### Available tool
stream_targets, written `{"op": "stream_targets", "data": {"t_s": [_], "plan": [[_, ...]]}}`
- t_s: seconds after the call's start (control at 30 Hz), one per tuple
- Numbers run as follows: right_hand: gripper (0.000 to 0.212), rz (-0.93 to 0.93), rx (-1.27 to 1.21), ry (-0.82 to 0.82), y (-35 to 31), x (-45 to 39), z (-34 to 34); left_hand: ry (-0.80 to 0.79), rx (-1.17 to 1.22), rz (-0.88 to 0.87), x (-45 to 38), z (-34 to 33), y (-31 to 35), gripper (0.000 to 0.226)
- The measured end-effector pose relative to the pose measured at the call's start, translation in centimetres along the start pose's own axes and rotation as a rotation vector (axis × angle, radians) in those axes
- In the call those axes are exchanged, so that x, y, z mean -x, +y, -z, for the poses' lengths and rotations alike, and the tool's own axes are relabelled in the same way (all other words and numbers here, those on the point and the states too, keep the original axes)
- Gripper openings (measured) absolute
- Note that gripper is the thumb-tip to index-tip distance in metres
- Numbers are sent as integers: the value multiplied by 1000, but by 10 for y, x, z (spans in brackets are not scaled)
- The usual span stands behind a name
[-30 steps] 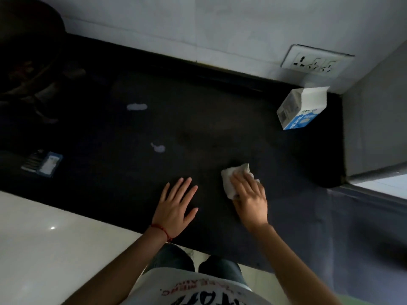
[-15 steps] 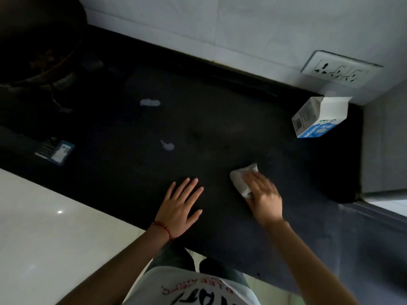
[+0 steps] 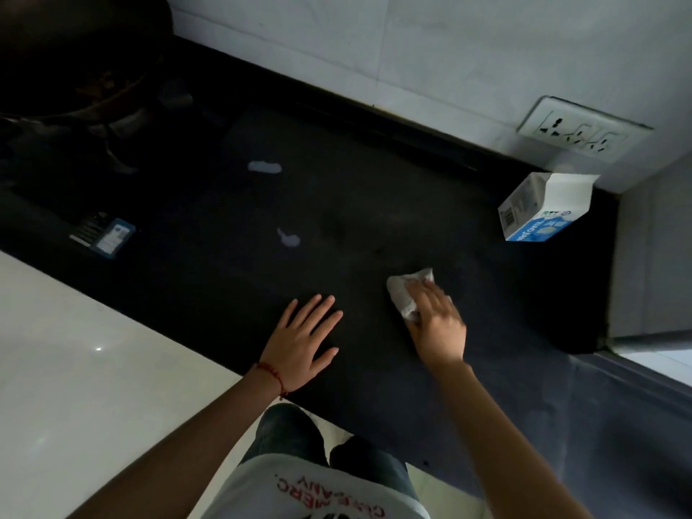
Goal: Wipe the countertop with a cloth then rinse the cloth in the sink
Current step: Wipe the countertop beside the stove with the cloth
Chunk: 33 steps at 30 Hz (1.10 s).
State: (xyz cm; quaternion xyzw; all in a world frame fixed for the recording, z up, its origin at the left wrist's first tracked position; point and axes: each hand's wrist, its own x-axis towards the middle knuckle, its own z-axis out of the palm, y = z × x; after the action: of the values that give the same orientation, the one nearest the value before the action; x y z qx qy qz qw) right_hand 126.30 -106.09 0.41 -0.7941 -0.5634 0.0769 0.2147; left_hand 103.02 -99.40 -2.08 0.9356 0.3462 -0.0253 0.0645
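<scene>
A black countertop runs across the view. My right hand presses a crumpled white cloth flat onto it, fingers over the cloth's near part. My left hand lies flat on the counter to the left of the cloth, fingers spread, holding nothing. Two pale wet patches mark the counter: one just beyond the left hand, another farther back. No sink is in view.
A white and blue carton stands at the back right near a wall socket. A small blue packet lies at the left. A dark stove with a pan fills the back left. Pale floor lies below the counter edge.
My right hand has slid the cloth a little to the right and away across the counter. The left hand has stayed planted; the view has shifted slightly.
</scene>
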Motion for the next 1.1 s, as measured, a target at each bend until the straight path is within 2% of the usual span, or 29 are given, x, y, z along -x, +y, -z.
{"op": "stream_targets", "data": {"t_s": [0.13, 0.2, 0.27, 0.37, 0.53, 0.67, 0.8, 1.0, 1.1], "plan": [[45, -178, -28, -52, -5, -37, 3, 25, -21, -18, -1, 7, 3, 54], [45, -106, 2, -59, -16, -23, 6, 48, 13, 4, 1, 11, 2, 52], [48, -5, 22, -69, -25, 1, 7, 90, 89, 99, 7, 16, -5, 49], [49, 19, -9, -134, -46, 14, 2, 133, 163, 250, 18, 22, -32, 47], [50, 48, -101, 47, -114, -21, -18, 96, 152, 366, 26, 32, -105, 49], [49, 79, -88, 48, -174, -51, -49, 17, 128, 353, 22, 35, -166, 53], [44, 12, -34, -78, -202, -64, -91, -28, 85, 285, 20, 35, -211, 54], [44, -167, -6, -26, -200, -116, -107, -52, 54, 194, 22, 30, -226, 57], [47, -194, -56, -42, -208, -108, -108, -50, 70, 195, 22, 29, -228, 57]]}}
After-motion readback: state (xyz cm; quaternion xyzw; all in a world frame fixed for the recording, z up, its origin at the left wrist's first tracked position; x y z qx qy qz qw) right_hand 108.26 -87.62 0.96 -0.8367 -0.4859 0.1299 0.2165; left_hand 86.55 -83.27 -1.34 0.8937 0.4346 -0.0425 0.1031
